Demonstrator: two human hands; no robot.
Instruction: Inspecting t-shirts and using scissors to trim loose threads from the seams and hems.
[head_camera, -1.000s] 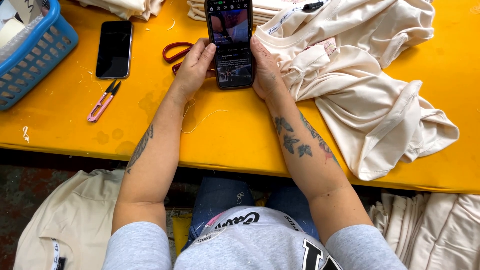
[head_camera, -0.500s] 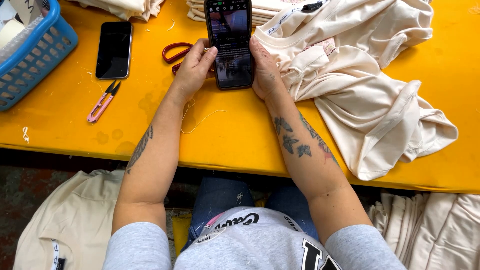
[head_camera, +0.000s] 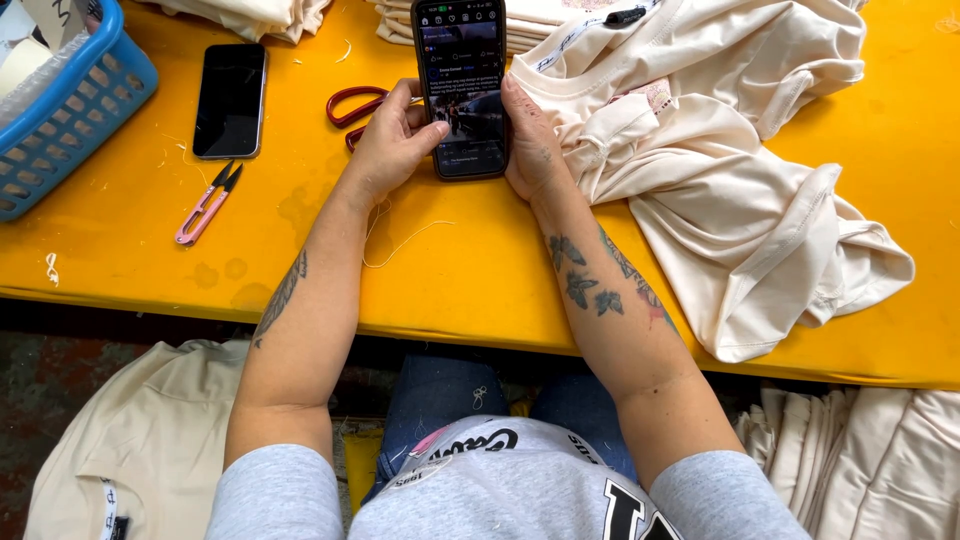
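**Kid:** On the far left of the yellow desk (head_camera: 480, 280), what is that?

**Helper:** That is a blue basket (head_camera: 75, 110) at the desk's left edge. Right of it lies a dark phone (head_camera: 230, 100), flat with its screen off, so nobody is using it. Just below that phone sit pink thread snips (head_camera: 205, 205), lying loose on the desk.

**Kid:** And in the middle?

**Helper:** The lit phone (head_camera: 462, 85) stands up on its bottom edge on the desk, with both hands around it. The left hand (head_camera: 390, 150) wraps its fingers (head_camera: 405, 95) round the left side, and the thumb lies on the screen, likely to scroll. The right hand (head_camera: 530, 140) presses its fingers against the right side. Both are closed on it, I think to stop it tipping. Red scissors (head_camera: 350, 105) peek out from behind the left hand.

**Kid:** What about the right?

**Helper:** A cream shirt (head_camera: 740, 200) lies bunched up on the desk, right beside the lit phone and touching the right hand. Folded cream clothes (head_camera: 540, 20) are stacked behind the phone at the desk's far edge.
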